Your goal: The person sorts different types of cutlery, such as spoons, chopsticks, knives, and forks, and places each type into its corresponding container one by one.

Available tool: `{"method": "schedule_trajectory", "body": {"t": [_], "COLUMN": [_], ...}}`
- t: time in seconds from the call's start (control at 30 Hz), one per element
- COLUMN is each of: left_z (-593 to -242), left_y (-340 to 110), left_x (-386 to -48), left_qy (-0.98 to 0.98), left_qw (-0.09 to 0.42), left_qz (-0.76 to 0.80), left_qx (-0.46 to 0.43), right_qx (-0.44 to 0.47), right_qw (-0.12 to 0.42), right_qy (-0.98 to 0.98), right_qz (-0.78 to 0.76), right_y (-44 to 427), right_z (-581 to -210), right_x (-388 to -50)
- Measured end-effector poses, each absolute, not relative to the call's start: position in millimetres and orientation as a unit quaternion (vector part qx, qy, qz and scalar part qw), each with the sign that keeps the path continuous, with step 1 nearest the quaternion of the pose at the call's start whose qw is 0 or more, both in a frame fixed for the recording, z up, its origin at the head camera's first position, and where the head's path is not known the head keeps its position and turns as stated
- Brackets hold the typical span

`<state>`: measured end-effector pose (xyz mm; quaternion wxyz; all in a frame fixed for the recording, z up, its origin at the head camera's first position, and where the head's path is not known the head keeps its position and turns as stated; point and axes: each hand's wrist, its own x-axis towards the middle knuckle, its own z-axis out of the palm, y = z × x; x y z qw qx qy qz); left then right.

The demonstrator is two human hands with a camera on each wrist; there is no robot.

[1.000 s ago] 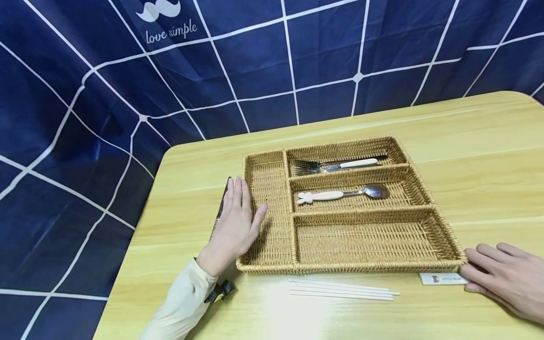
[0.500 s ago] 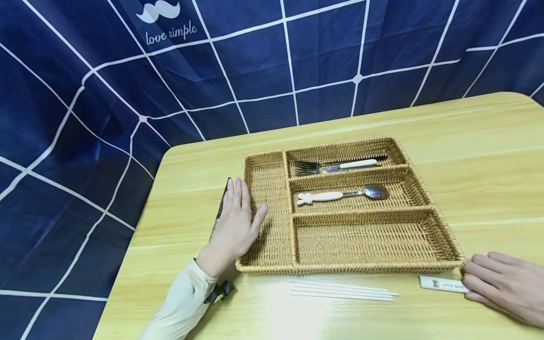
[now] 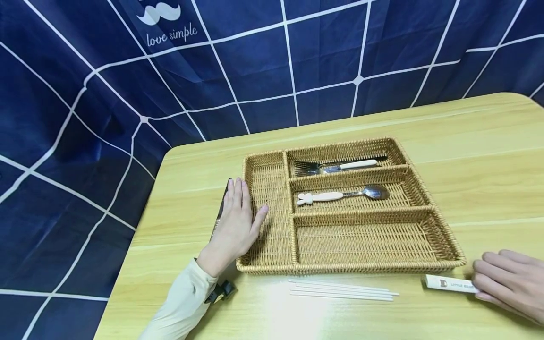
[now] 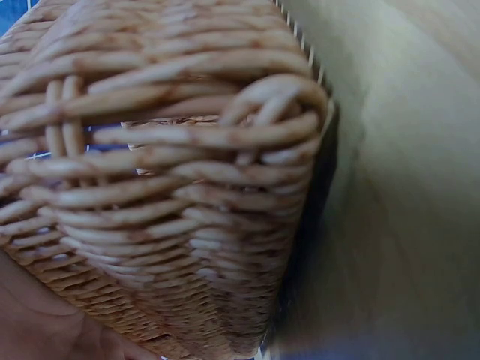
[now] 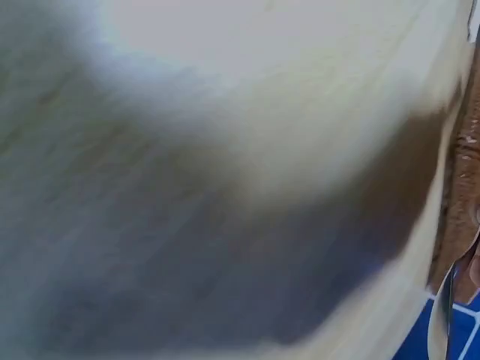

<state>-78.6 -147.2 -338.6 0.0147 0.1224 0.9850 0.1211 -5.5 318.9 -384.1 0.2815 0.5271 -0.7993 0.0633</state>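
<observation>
My left hand [image 3: 233, 226] rests at the left wall of a wicker cutlery tray [image 3: 293, 236], fingers straight and thumb over the left compartment. In the left wrist view, the tray's woven corner [image 4: 187, 172] fills much of the picture. Past the tray's near right corner, my right hand [image 3: 512, 283] holds a white utensil handle [image 3: 450, 284] printed with a small bear and lettering. Its other end is hidden under the hand. The right wrist view is mostly blurred, with a shiny metal piece [image 5: 448, 304] at its right edge.
The back compartment holds a black fork [image 3: 308, 167] and a white-handled utensil [image 3: 359, 164]; the middle one holds a spoon [image 3: 376, 191] with a white handle. Several white chopsticks [image 3: 342, 290] lie before the tray. A dark slim object [image 3: 221, 208] lies partly under my left hand.
My right hand has moved slightly right and toward me with the white handle, away from the tray's corner. The left hand and the tray stay in place.
</observation>
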Motion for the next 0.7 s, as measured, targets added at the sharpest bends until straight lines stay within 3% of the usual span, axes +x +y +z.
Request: {"method": "schedule_trajectory", "body": {"t": [0.33, 0.7], "left_z": [-338.5, -338.7], "left_y": [-147.2, -147.4], "left_x": [-78.4, -78.2], "left_qy": [0.984, 0.984], "left_qw": [0.015, 0.013], "left_qz": [0.127, 0.131], "left_qx": [0.121, 0.123], "right_qx": [0.552, 0.566], "right_qw": [0.321, 0.313], "right_qy": [-0.766, -0.761], "right_qz": [0.076, 0.045], "right_y": [288.3, 270.0], "right_z": [-349.8, -311.7], "right_x": [-8.1, -33.0]}}
